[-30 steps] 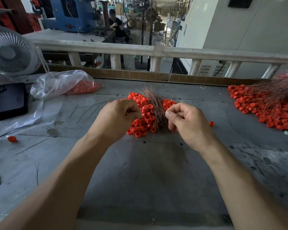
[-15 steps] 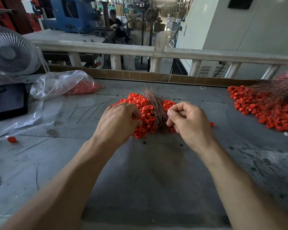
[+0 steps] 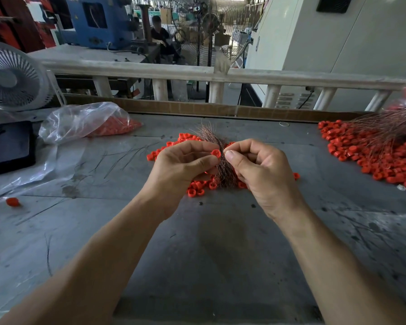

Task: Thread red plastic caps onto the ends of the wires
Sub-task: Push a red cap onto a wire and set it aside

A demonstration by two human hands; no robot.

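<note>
Grey counter (image 3: 220,242) carries loose red caps (image 3: 197,187) around a wire bundle (image 3: 223,170). Above them, left hand (image 3: 183,167) pinches one red cap (image 3: 216,153); right hand (image 3: 260,167) is curled, pinching a wire end just beside it.

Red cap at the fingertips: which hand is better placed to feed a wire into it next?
Probably the right hand: its fingers pinch at the wire bundle right beside the red cap, which the left hand already holds up facing it.
</note>
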